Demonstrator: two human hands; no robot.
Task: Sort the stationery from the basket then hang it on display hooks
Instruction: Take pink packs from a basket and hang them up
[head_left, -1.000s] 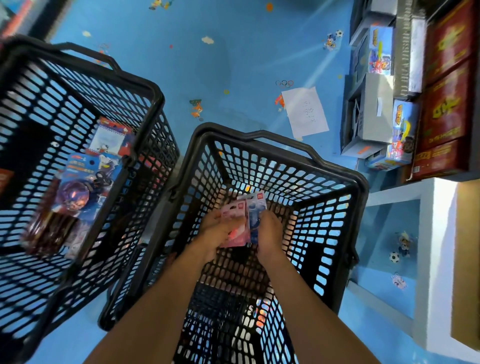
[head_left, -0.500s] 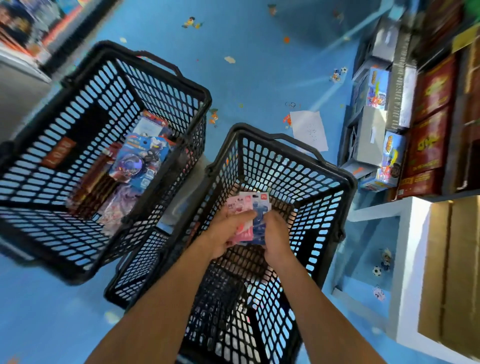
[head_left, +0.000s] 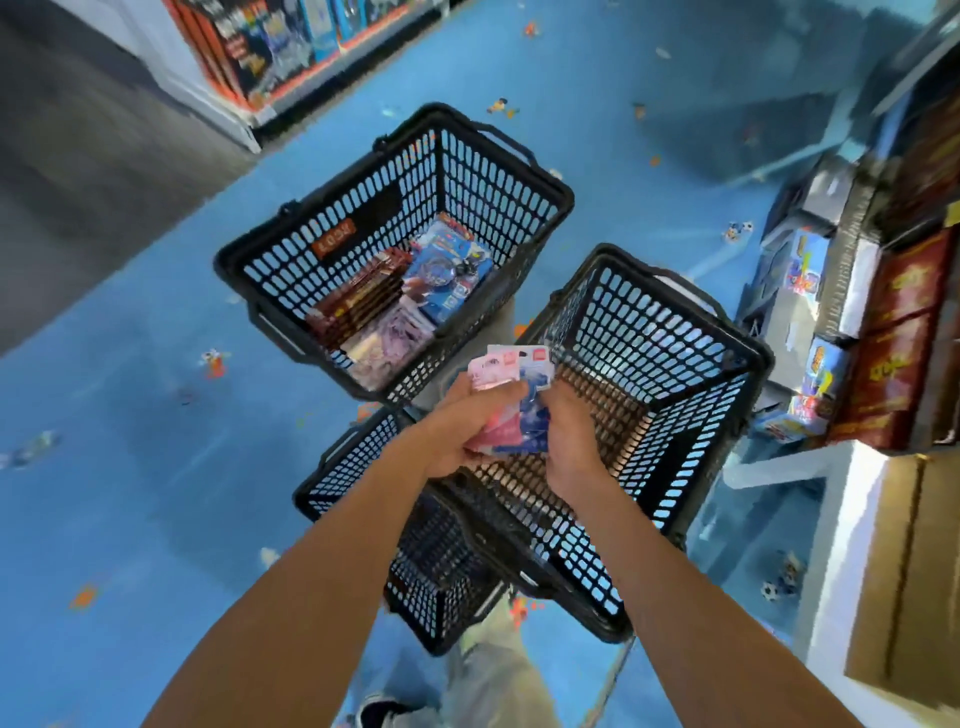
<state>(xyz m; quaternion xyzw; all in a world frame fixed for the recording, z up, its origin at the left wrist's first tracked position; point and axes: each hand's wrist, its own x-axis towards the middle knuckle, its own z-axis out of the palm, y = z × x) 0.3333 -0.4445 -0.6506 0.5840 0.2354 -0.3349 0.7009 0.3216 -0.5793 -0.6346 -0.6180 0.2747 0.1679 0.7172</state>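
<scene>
Your left hand and right hand, fingers curled, grip a stack of pink and blue carded packs above the left rim of the near basket. Beyond it, a second basket holds packaged goods.

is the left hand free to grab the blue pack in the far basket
Probably not yet: the left hand holds the pink and blue packets together with the right hand, so its grip is taken. Otherwise the way looks free: the far basket is open-topped and the blue pack lies uncovered.

Open-topped basket below, boxed shelves crowding right
</scene>
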